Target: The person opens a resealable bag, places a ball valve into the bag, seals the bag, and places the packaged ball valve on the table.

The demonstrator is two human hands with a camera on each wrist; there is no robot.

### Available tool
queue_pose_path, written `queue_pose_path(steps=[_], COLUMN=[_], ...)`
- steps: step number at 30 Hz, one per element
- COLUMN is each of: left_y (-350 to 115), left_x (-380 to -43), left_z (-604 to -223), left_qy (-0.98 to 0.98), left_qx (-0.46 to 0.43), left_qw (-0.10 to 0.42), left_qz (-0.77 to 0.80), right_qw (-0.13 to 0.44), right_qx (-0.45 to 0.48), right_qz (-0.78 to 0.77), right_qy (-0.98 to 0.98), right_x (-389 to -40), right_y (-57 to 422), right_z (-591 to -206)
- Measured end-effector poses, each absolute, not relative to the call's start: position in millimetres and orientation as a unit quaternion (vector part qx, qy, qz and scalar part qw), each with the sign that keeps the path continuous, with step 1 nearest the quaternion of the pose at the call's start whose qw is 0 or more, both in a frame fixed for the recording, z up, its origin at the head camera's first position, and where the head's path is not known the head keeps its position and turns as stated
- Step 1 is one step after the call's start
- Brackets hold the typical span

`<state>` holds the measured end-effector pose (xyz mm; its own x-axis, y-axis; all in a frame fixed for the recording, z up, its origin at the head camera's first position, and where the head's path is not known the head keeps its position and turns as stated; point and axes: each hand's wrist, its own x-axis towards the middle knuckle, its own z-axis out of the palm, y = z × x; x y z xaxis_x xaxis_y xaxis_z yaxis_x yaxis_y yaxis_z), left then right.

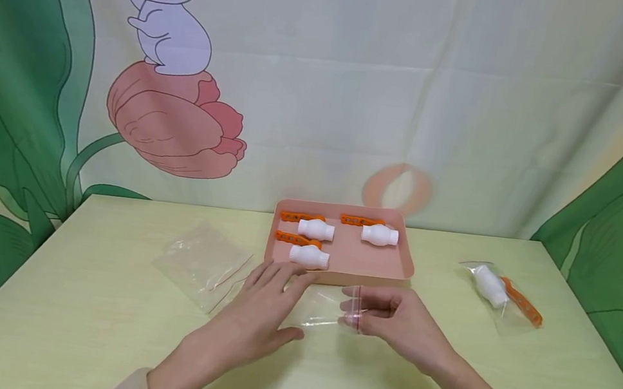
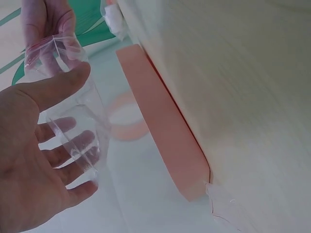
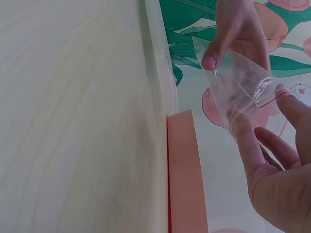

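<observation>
A clear zip bag (image 1: pixel 316 307) with a red line along its mouth is stretched between my hands, in front of the tray. My right hand (image 1: pixel 397 322) holds the mouth end, fingertips at the red line (image 3: pixel 272 100). At the bag's other end is my left hand (image 1: pixel 253 314), its fingers spread and the thumb held apart. In the left wrist view, the clear film overlaps the fingers of the left hand (image 2: pixel 43 155). Nothing shows inside the bag.
A pink tray (image 1: pixel 356 261) holds several white ribbed plastic pieces (image 1: pixel 309 258) and orange strips with holes (image 1: pixel 297 239). More clear bags (image 1: pixel 201 262) lie at left. At right, a filled bag (image 1: pixel 500 292) contains one white piece and one orange strip. A printed curtain hangs behind.
</observation>
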<state>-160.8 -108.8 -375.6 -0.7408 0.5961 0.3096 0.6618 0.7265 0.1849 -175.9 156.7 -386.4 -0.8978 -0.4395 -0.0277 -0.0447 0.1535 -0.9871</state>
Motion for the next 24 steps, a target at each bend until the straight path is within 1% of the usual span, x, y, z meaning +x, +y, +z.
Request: queue_pose_path(steps=[3,6,12,24], left_y=[-108.9,-109.1,-110.0,-116.7], left_x=[-161.7,-162.1,-162.2,-162.5], left_z=[-376.0,-375.9,-374.3,-374.8], left_qy=[-0.92,-0.92,-0.926,-0.934], left_qx=[-0.344,-0.344,-0.335,-0.318], left_qw=[0.13,0.134,0.12,0.098], left_qz=[-0.134,-0.13,-0.127,-0.133], right_qw=[0.156,0.15,0.145,0.154], right_qx=[-0.165,-0.171,-0.179,-0.205], right_qz=[-0.626,-0.619,-0.618,-0.626], right_qy=[0.746,0.751,0.752,0.736], right_x=[-175.9,-176.0,-176.6,-179.1], right_y=[155.3,153.7,151.0,152.8], right_z=[-386.8,-387.3,-387.0,-384.5])
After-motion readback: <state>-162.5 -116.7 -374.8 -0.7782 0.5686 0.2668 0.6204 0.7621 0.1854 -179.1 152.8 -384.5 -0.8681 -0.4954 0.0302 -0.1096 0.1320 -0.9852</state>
